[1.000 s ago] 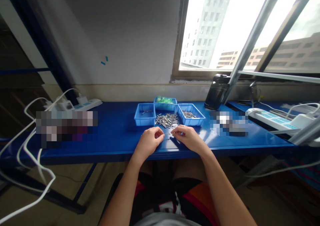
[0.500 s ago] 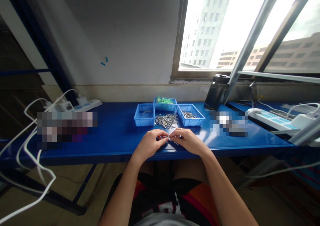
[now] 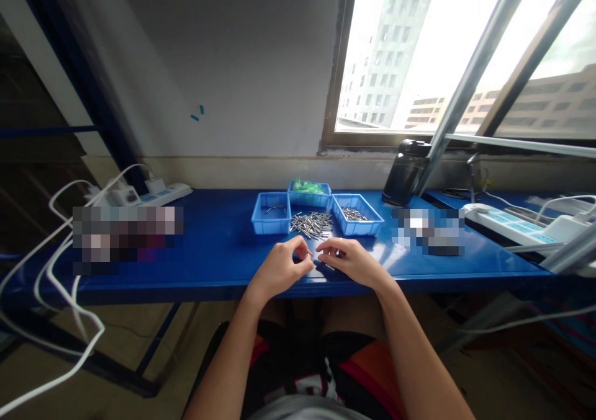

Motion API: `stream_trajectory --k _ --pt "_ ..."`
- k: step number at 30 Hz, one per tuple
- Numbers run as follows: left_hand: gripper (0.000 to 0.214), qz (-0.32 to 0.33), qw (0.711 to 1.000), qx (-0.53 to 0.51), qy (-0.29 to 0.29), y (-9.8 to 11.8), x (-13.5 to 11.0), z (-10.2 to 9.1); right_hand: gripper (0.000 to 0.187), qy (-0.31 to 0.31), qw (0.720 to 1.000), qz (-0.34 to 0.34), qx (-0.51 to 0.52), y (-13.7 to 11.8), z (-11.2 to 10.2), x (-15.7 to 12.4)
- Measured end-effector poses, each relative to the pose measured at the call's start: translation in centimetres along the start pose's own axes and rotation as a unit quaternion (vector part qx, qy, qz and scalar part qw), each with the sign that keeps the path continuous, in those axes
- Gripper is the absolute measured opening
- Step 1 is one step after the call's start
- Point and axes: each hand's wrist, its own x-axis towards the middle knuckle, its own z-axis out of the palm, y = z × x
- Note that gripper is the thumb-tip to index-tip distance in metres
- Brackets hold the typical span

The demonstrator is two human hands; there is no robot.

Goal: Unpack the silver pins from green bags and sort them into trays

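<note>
Just in front of the pile, my left hand [image 3: 282, 263] is closed in a pinch. A tiny pale thing shows at its fingertips, too small to name. Close by on the right, my right hand [image 3: 347, 260] has its thumb and forefinger apart, with nothing visible between them; a narrow gap separates the two hands. Beyond them lies a pile of thin metal pins [image 3: 311, 224] on the blue table [image 3: 212, 246]. The left blue tray [image 3: 270, 226] holds a few pins, and the right blue tray [image 3: 359, 227] holds many more.
Behind the pile stands a third blue tray [image 3: 310, 199] with green plastic pieces. A black bottle [image 3: 404, 172] is at the back right, near a metal post. Power strips [image 3: 510, 221] and white cables [image 3: 69, 296] lie at both sides. Two blurred patches cover other items.
My hands, earlier meeting at the fingertips around a small thin piece, have come apart. The right thumb and forefinger have opened, while my left hand stays pinched. The view has shifted slightly.
</note>
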Motion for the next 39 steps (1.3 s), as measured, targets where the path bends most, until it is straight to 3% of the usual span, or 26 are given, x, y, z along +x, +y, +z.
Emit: stream_trajectory --k 13,27,39 --pt "0.026 -0.026 1.0 -0.007 -0.006 0.07 0.32 0.06 0.025 0.001 0.999 0.015 0.028 -0.52 -0.14 -0.04" --pt "0.025 -0.024 1.0 -0.004 -0.004 0.05 0.38 0.1 0.019 -0.004 1.0 0.006 0.014 -0.08 0.02 0.02" --pt "0.028 -0.023 1.0 -0.002 0.02 0.27 0.34 0.05 0.026 0.034 0.999 0.02 0.023 -0.04 0.02 0.03"
